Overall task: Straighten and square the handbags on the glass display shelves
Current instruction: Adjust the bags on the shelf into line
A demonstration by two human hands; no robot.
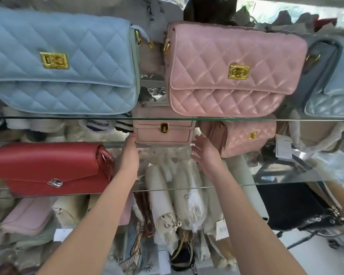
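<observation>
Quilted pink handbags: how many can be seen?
2. The large pink bag stands on the upper shelf, right of the blue bag; the small pink bag stands one shelf lower, by the right hand. More may be hidden.

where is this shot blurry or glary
Head view: the blue quilted bag looks soft and smeared; head view, the pink quilted bag is sharper, its stitching clear; head view, the lower glass shelf on the right mirrors bright light; the top right is washed out.
</observation>
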